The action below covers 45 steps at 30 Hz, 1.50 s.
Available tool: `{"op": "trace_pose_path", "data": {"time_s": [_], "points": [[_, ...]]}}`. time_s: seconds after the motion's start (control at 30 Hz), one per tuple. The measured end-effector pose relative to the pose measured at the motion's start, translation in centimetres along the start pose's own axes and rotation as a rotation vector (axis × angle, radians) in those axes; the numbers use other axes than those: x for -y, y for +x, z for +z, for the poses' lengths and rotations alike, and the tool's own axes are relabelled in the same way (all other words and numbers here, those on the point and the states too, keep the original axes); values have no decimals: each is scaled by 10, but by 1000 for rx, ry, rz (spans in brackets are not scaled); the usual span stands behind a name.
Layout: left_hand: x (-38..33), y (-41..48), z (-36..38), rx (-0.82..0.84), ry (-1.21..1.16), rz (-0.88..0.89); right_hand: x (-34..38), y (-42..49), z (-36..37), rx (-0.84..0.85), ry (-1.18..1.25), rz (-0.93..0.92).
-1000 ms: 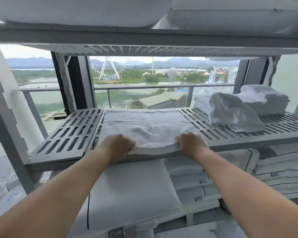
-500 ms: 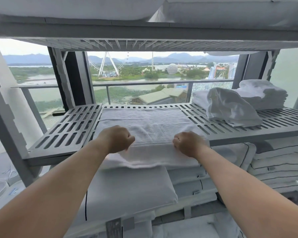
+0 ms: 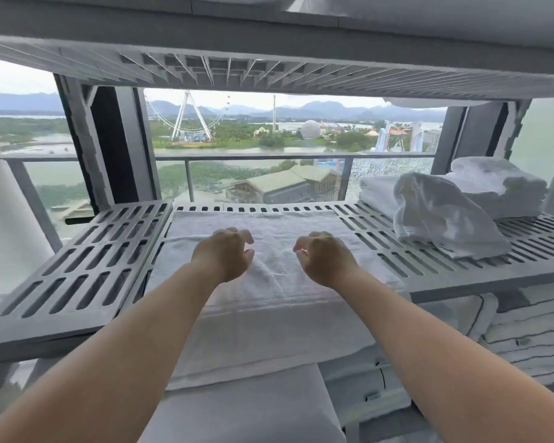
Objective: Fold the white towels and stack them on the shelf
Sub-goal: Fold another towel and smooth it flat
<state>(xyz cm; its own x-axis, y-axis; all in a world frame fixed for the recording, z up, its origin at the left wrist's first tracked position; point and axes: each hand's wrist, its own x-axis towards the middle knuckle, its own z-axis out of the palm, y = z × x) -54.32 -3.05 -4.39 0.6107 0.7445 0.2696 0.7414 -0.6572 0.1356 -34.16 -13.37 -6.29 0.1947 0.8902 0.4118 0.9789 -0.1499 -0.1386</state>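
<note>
**towelguy:** Grip first: neither hand has hold of anything. The left hand (image 3: 223,255) and the right hand (image 3: 325,259) sit side by side with a small gap between them. Their fingers are loosely curled, kinda claw-like, with nothing pinched. Both are over the middle of the flat white terry towel (image 3: 269,223).

**shelfnerd:** Touching it or hovering?

**towelguy:** Can't tell tbh. The heels of the palms look right down at the cloth, while the fingertips look lifted off it.

**shelfnerd:** Ok, and where's the towel itself?

**towelguy:** It's spread out on the grey slotted plastic shelf (image 3: 87,257), in the middle section. The far edge is close to the back of the shelf, and the near edge drapes over the front lip and hangs down.

**shelfnerd:** Anything else up there?

**towelguy:** Off to the right on the same shelf there's a crumpled white towel (image 3: 442,219) slumped against a folded white towel stack (image 3: 499,183). The level below has folded white linens with dark piping (image 3: 531,334). Out the window behind there's a white Ferris wheel (image 3: 191,116).
</note>
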Motion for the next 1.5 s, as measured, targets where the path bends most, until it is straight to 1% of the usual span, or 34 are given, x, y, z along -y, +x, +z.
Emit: {"op": "trace_pose_path", "data": {"time_s": [0.07, 0.1, 0.2, 0.23, 0.3, 0.4, 0.5, 0.57, 0.63, 0.67, 0.7, 0.73, 0.77, 0.83, 0.9, 0.97, 1.07, 1.2, 1.3, 1.37, 1.43, 1.5], "points": [[0, 25, 14, 68, -49, 5, -2, 27, 16, 117, 35, 30], [0, 37, 21, 128, -58, 1, -4, 41, 24, 183, 48, 49], [5, 71, 43, 325, 75, 24, -14, 79, 52, 370, 20, 71], [9, 79, 48, 360, 87, -4, -19, 90, 60, 413, -16, 74], [16, 93, 55, 380, 64, -68, -29, 107, 73, 469, -66, 113], [24, 111, 60, 383, 58, -79, -40, 131, 83, 505, -43, 169], [26, 130, 60, 410, 89, -109, -47, 152, 91, 491, -48, 176], [25, 146, 54, 378, 169, -111, -49, 165, 95, 444, -62, 152], [27, 166, 44, 218, 237, -78, -52, 178, 96, 295, -87, 132], [30, 175, 42, 134, 236, -68, -54, 185, 95, 202, -82, 136], [34, 183, 43, 85, 224, -65, -57, 192, 95, 122, -74, 142], [40, 190, 45, 92, 205, -79, -60, 198, 95, 74, -75, 137], [45, 195, 48, 144, 170, -113, -63, 204, 96, 62, -82, 124], [54, 203, 57, 300, 106, -194, -69, 215, 100, 96, -63, 110], [61, 211, 63, 357, 94, -224, -75, 229, 102, 117, 11, 129], [67, 220, 67, 346, 65, -240, -80, 246, 106, 120, 31, 139], [74, 230, 73, 340, 84, -275, -85, 265, 118, 161, -19, 154], [81, 248, 73, 290, 82, -350, -91, 284, 133, 217, -79, 210], [81, 262, 67, 278, 160, -384, -92, 295, 133, 289, -121, 205], [80, 268, 67, 263, 221, -388, -95, 296, 133, 304, -102, 223], [81, 271, 69, 195, 259, -368, -98, 295, 134, 269, -67, 247], [83, 271, 69, 91, 270, -332, -100, 292, 134, 220, -38, 252]]}}
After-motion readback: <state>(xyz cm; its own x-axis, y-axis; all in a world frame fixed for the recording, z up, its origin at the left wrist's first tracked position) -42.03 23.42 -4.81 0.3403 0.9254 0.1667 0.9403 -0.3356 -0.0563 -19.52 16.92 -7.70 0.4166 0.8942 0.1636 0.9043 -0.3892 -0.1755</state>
